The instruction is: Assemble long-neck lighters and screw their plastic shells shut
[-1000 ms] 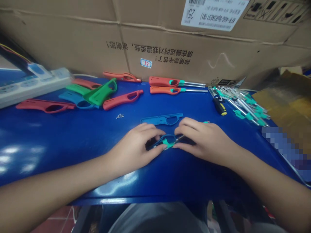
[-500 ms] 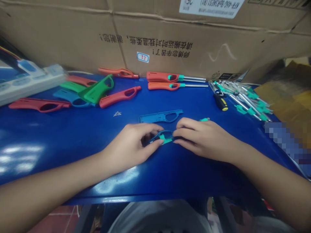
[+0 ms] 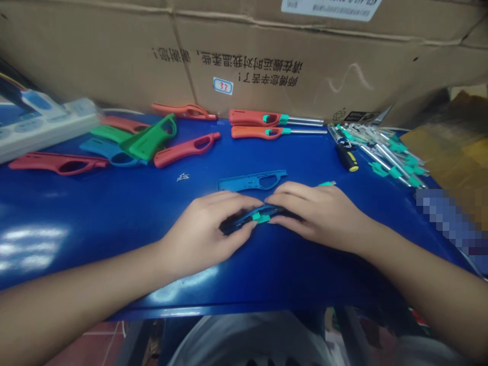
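Observation:
Between my two hands is a blue lighter casing half [image 3: 240, 219] with a teal trigger piece [image 3: 261, 218] set in it. My left hand [image 3: 208, 223] is closed round its handle end, thumb beside the teal piece. With thumb and fingertips, my right hand [image 3: 312, 213] grips the other end of the casing; part of it is hidden by the fingers. Just beyond my fingers, a second blue casing half [image 3: 244, 182] lies on the table with its hollow side up. A teal tip [image 3: 327, 183] pokes out behind my right hand.
Red, green and blue casings [image 3: 152, 140] lie at the back left by a white power strip [image 3: 49, 127]. Two lighters with metal tubes [image 3: 278, 124] rest before a cardboard box [image 3: 244, 46]. Tiny screws [image 3: 183, 177], a screwdriver [image 3: 346, 157] and a pile of metal-tube assemblies [image 3: 392, 155] lie around.
The held casing has tilted, so its trigger loop shows more edge-on. My right fingers have moved left along it, closer to my left hand.

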A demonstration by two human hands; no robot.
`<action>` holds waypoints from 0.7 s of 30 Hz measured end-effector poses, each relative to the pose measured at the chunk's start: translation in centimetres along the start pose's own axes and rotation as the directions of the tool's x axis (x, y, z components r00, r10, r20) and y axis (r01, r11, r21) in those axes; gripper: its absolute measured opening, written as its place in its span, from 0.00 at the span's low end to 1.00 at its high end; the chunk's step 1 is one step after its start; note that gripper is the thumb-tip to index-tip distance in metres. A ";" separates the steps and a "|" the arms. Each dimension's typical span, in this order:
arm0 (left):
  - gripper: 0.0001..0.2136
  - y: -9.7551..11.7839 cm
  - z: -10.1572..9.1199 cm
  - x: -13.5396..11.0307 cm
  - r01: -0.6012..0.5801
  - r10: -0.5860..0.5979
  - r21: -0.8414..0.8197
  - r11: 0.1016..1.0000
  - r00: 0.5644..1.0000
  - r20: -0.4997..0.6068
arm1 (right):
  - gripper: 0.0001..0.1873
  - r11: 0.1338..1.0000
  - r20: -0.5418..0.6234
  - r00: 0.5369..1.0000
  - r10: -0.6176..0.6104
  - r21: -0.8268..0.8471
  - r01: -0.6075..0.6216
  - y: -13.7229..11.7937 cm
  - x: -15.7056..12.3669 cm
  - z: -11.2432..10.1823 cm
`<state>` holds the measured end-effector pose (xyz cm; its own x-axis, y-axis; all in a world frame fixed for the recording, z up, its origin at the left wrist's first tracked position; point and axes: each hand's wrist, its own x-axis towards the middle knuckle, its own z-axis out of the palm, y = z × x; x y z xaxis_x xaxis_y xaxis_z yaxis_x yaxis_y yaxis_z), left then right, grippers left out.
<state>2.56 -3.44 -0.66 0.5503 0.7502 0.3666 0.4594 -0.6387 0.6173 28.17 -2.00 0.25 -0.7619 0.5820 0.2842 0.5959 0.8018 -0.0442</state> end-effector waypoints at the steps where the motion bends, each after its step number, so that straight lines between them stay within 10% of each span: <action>1: 0.12 -0.1 0.1 0.0 0.011 -0.011 -0.012 1.000 1.000 0.007 | 0.13 1.000 0.005 1.000 -0.019 -0.021 0.019 0.0 0.0 0.2; 21: 0.18 -0.2 0.2 0.1 0.135 -0.113 -0.172 0.976 0.985 0.129 | 0.15 0.997 0.045 0.996 -0.079 0.012 0.079 -0.2 0.3 0.7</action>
<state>2.68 -3.26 -0.90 0.5801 0.7893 0.2012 0.4029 -0.4927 0.7713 27.63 -1.86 -0.33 -0.8173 0.5221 0.2438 0.5310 0.8467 -0.0331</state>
